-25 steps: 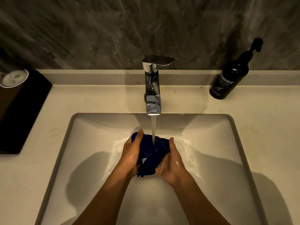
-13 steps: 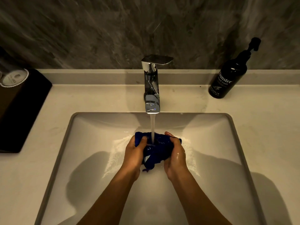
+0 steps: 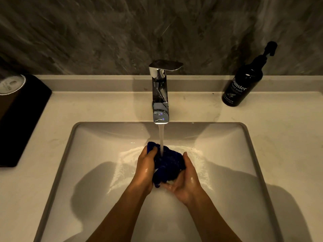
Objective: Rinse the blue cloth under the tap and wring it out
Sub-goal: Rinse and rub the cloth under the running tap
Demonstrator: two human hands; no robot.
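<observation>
The blue cloth (image 3: pixel 170 163) is bunched into a wet wad over the middle of the white sink (image 3: pixel 97 154). Water runs from the chrome tap (image 3: pixel 160 100) straight onto the top of the cloth. My left hand (image 3: pixel 146 169) grips the cloth's left side, thumb over its top edge. My right hand (image 3: pixel 186 182) cups it from the right and below, palm turned up and wet. A small tail of cloth hangs down between my hands.
A black hand-wash pump bottle (image 3: pixel 244 81) stands on the counter at the back right. A black box (image 3: pixel 19 119) with a round white lid (image 3: pixel 10 83) on it lies at the left edge. A dark stone wall rises behind the tap.
My right hand has rolled from on top of the cloth to under it, palm up. The cloth has been turned and squeezed between both hands under the running water.
</observation>
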